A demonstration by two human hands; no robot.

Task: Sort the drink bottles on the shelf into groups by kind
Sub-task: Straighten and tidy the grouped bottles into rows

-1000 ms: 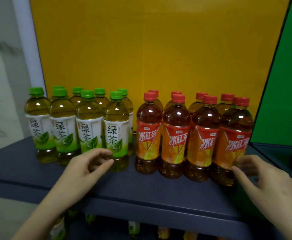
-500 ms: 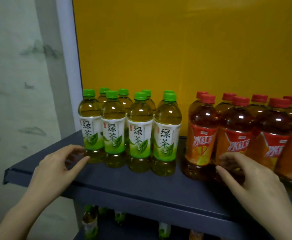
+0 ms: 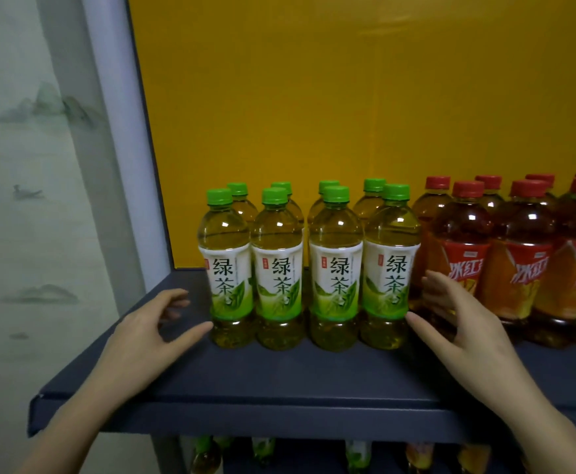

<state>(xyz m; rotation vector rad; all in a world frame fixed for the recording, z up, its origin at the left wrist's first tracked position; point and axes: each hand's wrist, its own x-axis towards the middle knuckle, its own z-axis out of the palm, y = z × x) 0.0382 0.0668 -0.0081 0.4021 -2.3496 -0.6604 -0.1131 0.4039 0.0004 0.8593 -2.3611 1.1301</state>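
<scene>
Several green tea bottles (image 3: 308,265) with green caps stand in two rows on the dark blue shelf (image 3: 279,381). To their right stand several red iced tea bottles (image 3: 519,261) with red caps, also in two rows. My left hand (image 3: 146,340) is open just left of the green group, its thumb tip beside the base of the leftmost front bottle. My right hand (image 3: 460,323) is open between the two groups, its thumb near the rightmost green bottle and its fingers against a red bottle. Neither hand holds anything.
A yellow panel (image 3: 348,97) backs the shelf. A white post (image 3: 122,148) and a painted wall (image 3: 23,200) lie to the left. More bottles (image 3: 262,451) show on a lower shelf below the front edge.
The view has shifted left and closer. My right hand moved from the red bottles to the gap beside the green group. My left hand stays at the green group's left side.
</scene>
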